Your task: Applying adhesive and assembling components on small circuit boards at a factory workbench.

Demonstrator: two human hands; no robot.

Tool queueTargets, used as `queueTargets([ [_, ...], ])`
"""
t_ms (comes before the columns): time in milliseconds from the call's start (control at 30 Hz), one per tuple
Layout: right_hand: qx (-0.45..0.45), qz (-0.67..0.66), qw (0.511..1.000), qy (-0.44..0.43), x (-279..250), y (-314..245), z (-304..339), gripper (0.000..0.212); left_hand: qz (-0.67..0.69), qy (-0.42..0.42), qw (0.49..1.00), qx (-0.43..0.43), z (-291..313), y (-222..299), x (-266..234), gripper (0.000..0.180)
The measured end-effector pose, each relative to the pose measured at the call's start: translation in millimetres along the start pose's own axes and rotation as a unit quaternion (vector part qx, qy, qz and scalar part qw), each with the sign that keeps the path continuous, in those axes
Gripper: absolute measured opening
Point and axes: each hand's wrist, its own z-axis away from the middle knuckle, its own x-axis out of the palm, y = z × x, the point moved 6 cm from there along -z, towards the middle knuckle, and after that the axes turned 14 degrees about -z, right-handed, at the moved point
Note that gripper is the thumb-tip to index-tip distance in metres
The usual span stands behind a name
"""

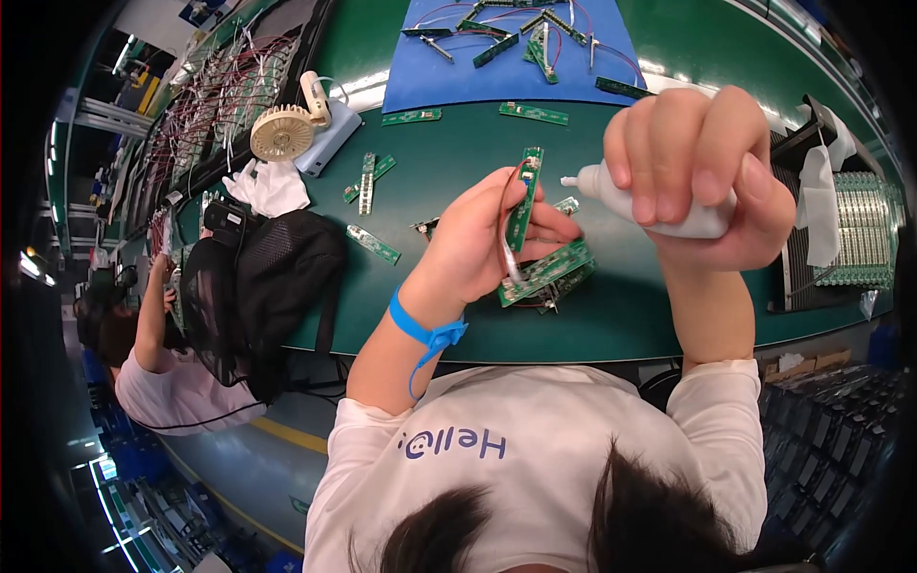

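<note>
My left hand (pixel 478 224), with a blue wrist strap (pixel 425 329) below it, is closed on a narrow green circuit board (pixel 524 202) held upright, with thin red wires running down from it. Another circuit board (pixel 547 274) hangs tilted just below the palm, over more boards that are partly hidden. My right hand (pixel 693 172) is wrapped round a white squeeze bottle (pixel 659 202). The bottle's narrow tip points left toward the held board and stays a little apart from it.
Several loose circuit boards (pixel 373 244) lie on the green table (pixel 420 143). A blue mat (pixel 420 76) at the back carries wired boards. A small fan (pixel 284 132) and black bag (pixel 287 267) are at left. A rack of boards (pixel 855 229) stands right. Another person (pixel 177 382) sits far left.
</note>
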Motion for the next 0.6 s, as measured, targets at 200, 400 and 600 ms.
queueTargets([
  [200,0.013,-0.003,1.000,-0.016,-2.1,2.5,5.4,0.018,0.013,0.012,1.000,0.015,6.2,-2.0,8.1,0.028],
  [400,0.015,-0.036,0.999,0.010,-3.7,19.9,7.8,0.019,0.072,-0.046,0.996,-0.014,5.5,-10.9,13.5,0.027],
  [600,0.026,-0.024,0.999,0.019,-7.1,24.0,9.4,0.022,-0.011,0.026,0.999,0.025,10.7,-2.6,13.7,0.031],
])
